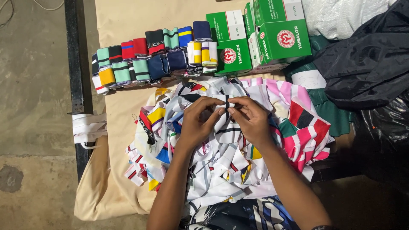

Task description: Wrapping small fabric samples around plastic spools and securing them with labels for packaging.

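- A white strip (227, 103) with a dark band sits pinched between both hands, above the middle of the heap (221, 149) of striped knit pieces.
- Its short visible part stands roughly upright, the long axis running away from the person; the lower end drops into the heap between the two palms.
- The right hand (251, 121) comes in from the right, thumb and forefinger closed on the strip's right edge at the dark band.
- The left hand (197, 123) comes in from the left, fingertips closed on the left edge, just beside the right hand's fingertips and almost touching them.
- Both hands are equally near; the strip lies straight ahead of the fingertips, not to either side.
- The heap lies on a tan cloth (119, 25) over the table.
- Beyond the heap, a row of folded bands (153, 55) in many colours lies along the far side.
- Right of that row stand green boxes (264, 36), touching it.
- Dark plastic (366, 59) lies well to the right.
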